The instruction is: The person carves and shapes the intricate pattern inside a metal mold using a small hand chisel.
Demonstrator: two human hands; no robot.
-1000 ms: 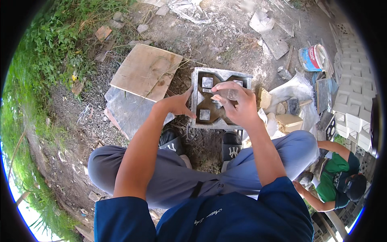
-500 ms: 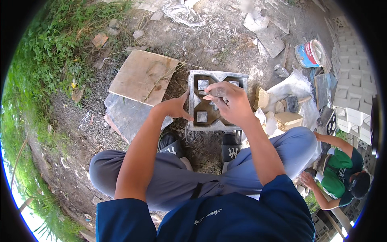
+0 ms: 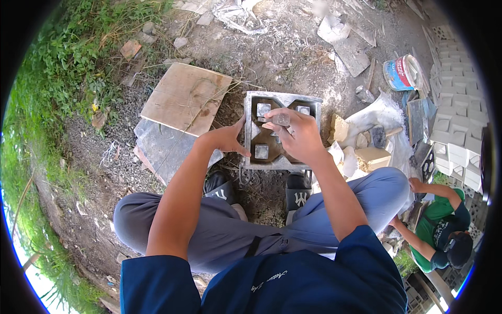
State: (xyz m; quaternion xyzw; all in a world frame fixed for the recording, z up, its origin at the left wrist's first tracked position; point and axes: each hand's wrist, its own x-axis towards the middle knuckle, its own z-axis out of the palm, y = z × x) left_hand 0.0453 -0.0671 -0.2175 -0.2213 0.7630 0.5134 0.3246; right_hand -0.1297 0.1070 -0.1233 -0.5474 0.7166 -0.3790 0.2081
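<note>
A grey metal mould [image 3: 277, 166] with square posts inside sits on the ground [image 3: 256, 201] just ahead of the sandals [image 3: 299, 197], the left hand [image 3: 230, 138] spread against its left wall, thumb and fingers wide apart. Above its middle, the right hand [image 3: 300, 137] has its fingers closed around a small grey tool [image 3: 281, 120]. Leftward, a plywood board [image 3: 185, 99] overlaps a grey sheet [image 3: 170, 152]; rightward lies a yellowish block [image 3: 373, 158].

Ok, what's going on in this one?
The camera wearer's left hand is spread against the left side of a grey frame, while the right hand holds a small grey block over it. A wooden board lies to the left. Another person, in green, is at the far right.
</note>
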